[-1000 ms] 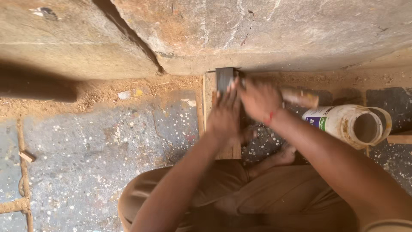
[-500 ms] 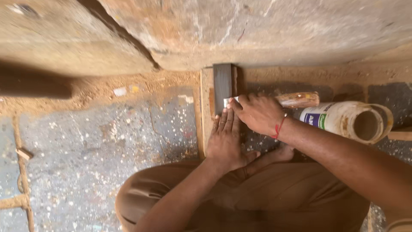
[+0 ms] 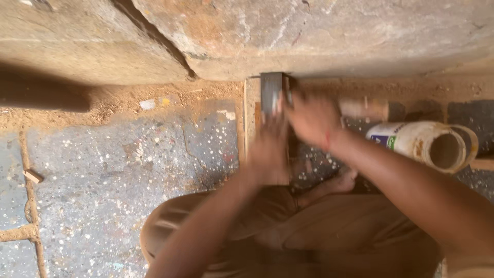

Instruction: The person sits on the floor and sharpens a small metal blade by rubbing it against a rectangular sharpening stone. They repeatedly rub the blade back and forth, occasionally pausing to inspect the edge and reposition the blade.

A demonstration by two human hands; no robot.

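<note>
Grey blade (image 3: pixel 271 92) lies flat on a sharpening stone (image 3: pixel 250 113); both hands, left hand (image 3: pixel 270 149) and right hand (image 3: pixel 314 117), press it, grip blurred beyond telling, honing mid-stroke.

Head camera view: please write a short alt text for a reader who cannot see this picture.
Seen from above, a crouching person's blurred left hand and right hand press on a dark flat block lying on a narrow wooden strip, against a rough stone wall. An open plastic jar lies on its side to the right.
</note>
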